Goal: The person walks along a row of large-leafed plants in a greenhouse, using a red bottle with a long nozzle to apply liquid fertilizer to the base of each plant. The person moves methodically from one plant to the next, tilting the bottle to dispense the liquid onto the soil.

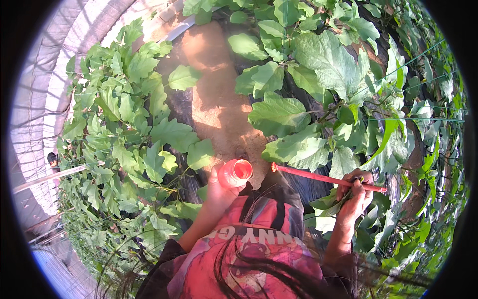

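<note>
My left hand (219,192) grips a small open-mouthed bottle (232,174) in front of my body. The bottle is coloured or stained red, and its mouth faces up towards me. Off to the right, my right hand (355,195) holds a thin red stick (321,177) between thumb and fingers. The stick's wet-looking red tip points left, apart from the bottle. A green leaf (332,205) lies against my right hand; a small dark bit of plant shows at the fingertips, too unclear to name.
Leafy eggplant-like plants (123,112) stand on the left, and more large-leaved plants (325,67) crowd the right. Between them runs a bare soil path (213,93). Green strings (418,119) cross the right-hand row. A person (53,160) is far left near a pole (48,179).
</note>
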`<state>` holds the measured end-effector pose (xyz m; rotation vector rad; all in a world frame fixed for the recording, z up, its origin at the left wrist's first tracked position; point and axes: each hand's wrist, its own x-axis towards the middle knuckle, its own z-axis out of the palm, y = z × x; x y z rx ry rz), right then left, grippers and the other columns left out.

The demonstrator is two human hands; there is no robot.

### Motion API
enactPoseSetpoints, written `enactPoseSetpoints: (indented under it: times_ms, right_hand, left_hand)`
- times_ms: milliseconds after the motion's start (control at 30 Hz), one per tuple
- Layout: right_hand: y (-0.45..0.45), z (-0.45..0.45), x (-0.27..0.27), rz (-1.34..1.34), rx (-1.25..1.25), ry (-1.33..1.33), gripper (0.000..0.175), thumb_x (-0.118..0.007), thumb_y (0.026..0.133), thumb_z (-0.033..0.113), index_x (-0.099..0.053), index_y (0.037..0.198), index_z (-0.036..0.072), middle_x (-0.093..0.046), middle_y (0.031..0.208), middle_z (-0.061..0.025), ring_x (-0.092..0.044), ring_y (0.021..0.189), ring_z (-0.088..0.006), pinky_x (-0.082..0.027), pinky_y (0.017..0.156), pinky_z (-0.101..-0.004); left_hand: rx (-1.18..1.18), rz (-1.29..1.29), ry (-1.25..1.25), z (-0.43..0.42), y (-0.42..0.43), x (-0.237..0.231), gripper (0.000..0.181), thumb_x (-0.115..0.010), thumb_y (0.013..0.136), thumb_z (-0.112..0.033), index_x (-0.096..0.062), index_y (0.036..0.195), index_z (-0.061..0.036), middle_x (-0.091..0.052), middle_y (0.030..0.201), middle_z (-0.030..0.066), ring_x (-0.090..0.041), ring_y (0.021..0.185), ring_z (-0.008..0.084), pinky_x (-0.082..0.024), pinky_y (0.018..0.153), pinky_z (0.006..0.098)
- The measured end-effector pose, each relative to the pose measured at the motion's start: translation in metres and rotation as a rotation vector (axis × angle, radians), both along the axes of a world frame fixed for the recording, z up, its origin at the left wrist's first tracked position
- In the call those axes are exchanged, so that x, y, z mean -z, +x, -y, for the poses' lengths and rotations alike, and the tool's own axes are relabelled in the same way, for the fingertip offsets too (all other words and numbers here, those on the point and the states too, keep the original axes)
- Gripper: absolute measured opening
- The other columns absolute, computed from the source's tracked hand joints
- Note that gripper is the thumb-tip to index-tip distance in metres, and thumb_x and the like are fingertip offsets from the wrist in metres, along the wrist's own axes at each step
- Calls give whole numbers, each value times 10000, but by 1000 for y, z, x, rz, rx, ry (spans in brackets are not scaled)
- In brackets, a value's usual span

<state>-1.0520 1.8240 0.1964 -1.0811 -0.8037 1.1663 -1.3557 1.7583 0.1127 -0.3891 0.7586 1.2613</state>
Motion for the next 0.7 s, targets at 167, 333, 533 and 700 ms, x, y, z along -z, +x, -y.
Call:
enactPoseSetpoints:
  times_ms: [167, 333, 533, 700]
  right_hand:
    - [31, -18, 59, 232, 114, -155, 136, -491, 959, 139, -535, 920, 16, -503, 663, -30, -422, 469, -73, -330, 414, -207]
    - [56, -45, 136, 393, 220, -291, 200, -549, 953, 193, -603, 1049, 26, -596, 772, -6, -398, 508, -10, -310, 448, -171]
    - [71, -88, 212, 799, 220, -309, 292, -532, 909, 229, -652, 1012, -17, -692, 854, -67, -603, 725, -155, -469, 691, -286]
    - [81, -118, 256, 904, 245, -432, 339, -527, 874, 305, -692, 996, 35, -714, 902, -95, -663, 810, -222, -490, 771, -335]
  left_hand:
    - [-106, -59, -17, 16, 5, -1, 439, -528, 884, -477, -584, 1149, -131, -625, 1071, 82, -589, 949, 310, -516, 721, 410]
    - [-141, -145, -89, 18, -1, -11, 402, -489, 912, -440, -599, 1088, -96, -630, 1011, 90, -587, 894, 283, -522, 686, 360]
    - [-291, -218, -159, 35, -12, -19, 385, -487, 913, -436, -602, 1057, -98, -624, 992, 78, -576, 890, 260, -518, 674, 349]
    - [-392, -239, -163, 57, -22, -13, 421, -469, 907, -472, -586, 1072, -103, -612, 1008, 91, -568, 896, 250, -516, 662, 338]
